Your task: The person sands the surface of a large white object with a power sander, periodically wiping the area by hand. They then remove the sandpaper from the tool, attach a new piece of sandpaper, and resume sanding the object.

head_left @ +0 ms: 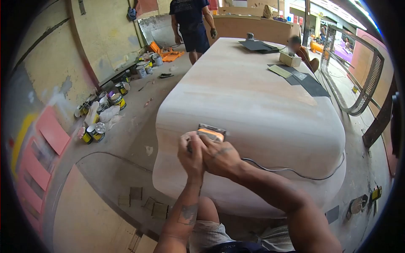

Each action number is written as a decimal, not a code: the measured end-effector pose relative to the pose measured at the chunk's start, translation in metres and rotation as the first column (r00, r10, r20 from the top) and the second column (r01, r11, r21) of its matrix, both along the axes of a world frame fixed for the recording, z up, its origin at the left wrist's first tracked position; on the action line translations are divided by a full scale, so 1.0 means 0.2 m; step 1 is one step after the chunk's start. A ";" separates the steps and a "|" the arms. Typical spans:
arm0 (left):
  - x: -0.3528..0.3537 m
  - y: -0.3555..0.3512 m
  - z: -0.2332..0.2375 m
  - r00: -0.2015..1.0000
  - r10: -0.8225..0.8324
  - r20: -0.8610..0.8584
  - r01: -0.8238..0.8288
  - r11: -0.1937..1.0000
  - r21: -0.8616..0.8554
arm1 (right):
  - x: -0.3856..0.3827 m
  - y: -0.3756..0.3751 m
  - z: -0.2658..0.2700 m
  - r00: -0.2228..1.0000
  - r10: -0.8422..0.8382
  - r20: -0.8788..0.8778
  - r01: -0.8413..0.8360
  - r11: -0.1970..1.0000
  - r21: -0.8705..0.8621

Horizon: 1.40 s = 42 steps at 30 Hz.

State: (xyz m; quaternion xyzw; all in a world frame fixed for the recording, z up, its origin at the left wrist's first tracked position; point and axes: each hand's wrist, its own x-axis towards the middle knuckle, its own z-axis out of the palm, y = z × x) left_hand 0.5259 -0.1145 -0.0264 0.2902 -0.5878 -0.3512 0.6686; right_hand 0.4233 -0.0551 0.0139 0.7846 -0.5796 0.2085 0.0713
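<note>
An orange and dark electric sander [212, 134] sits against the rounded front of a large pale, whitish-pink moulded body [236, 110]. Both of my hands are closed on it from the near side. My left hand [190, 152] wraps the sander's left and rear part, its thumb side against my other hand. My right hand [220, 157] grips from the right, fingers over the rear of the tool. A grey power cord [291, 169] trails from beneath my right wrist across the body to its right edge. The sander's pad is mostly hidden beneath it.
Dark sandpaper sheets [258, 46] and a small box [290, 59] lie on the body's far part. Paint cans [117, 100] line the left wall. One person [190, 25] stands behind; another [307, 55] is low at the right. A metal mesh frame [358, 103] leans at right.
</note>
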 end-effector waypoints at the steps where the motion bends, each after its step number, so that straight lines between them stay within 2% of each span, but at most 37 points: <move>1: 0.04 -0.02 0.03 0.998 0.066 -0.024 -0.065 0.997 0.045 | 0.05 -0.06 -0.01 1.000 0.011 -0.017 -0.011 0.999 -0.034; 4: 0.13 -0.12 -0.03 0.999 0.038 0.022 -0.038 0.999 0.008 | 0.13 -0.14 -0.05 1.000 0.006 -0.010 -0.008 0.991 -0.134; 8: 0.08 -0.08 -0.13 0.998 0.069 0.013 -0.069 0.998 0.009 | 0.07 0.03 -0.10 0.970 -0.176 0.170 0.173 0.984 0.031; 11: -0.08 0.05 -0.14 0.984 0.171 0.052 -0.165 0.981 -0.106 | -0.10 0.26 -0.04 0.954 -0.211 0.213 0.186 0.974 0.131; 14: -0.27 0.22 -0.12 0.995 0.081 0.059 -0.077 0.994 -0.078 | -0.32 0.43 0.01 0.905 -0.224 0.361 0.080 0.924 0.374; 17: -0.45 0.40 -0.05 0.993 0.020 0.115 0.001 0.984 -0.176 | -0.51 0.61 0.00 0.854 -0.264 0.449 0.079 0.917 0.390; 20: -0.59 0.56 -0.02 0.985 -0.098 0.140 0.134 0.952 -0.275 | -0.58 0.80 0.01 0.770 -0.488 0.412 0.277 0.836 0.473; 23: -0.67 0.67 -0.04 0.952 -0.254 0.172 0.300 0.887 -0.351 | -0.66 0.97 -0.09 0.700 -0.585 0.409 0.372 0.789 0.490; 26: -0.67 0.68 -0.05 0.920 -0.334 0.207 0.390 0.843 -0.371 | -0.66 1.01 -0.13 0.676 -0.572 0.464 0.394 0.813 0.428; 29: -0.61 0.60 -0.06 0.919 -0.347 0.186 0.391 0.863 -0.321 | -0.62 0.92 -0.14 0.699 -0.620 0.356 0.423 0.761 0.493; 33: -0.36 0.35 -0.09 0.939 -0.318 0.133 0.342 0.907 -0.248 | -0.40 0.61 -0.06 0.793 -0.533 0.296 0.344 0.792 0.504; 35: -0.20 0.19 -0.08 0.954 -0.265 0.137 0.294 0.918 -0.265 | -0.29 0.43 -0.03 0.852 -0.436 0.291 0.241 0.819 0.522; 37: -0.06 0.06 -0.11 0.976 -0.143 0.164 0.176 0.961 -0.215 | -0.17 0.26 -0.01 0.897 -0.321 0.304 0.150 0.868 0.473; 39: 0.06 -0.04 -0.12 0.988 -0.100 0.118 0.111 0.990 -0.091 | -0.08 0.11 0.00 0.908 -0.240 0.342 0.061 0.886 0.460; 42: 0.14 -0.13 -0.14 0.995 -0.096 0.010 0.096 0.995 -0.029 | 0.01 0.00 -0.05 0.917 -0.190 0.351 0.044 0.922 0.385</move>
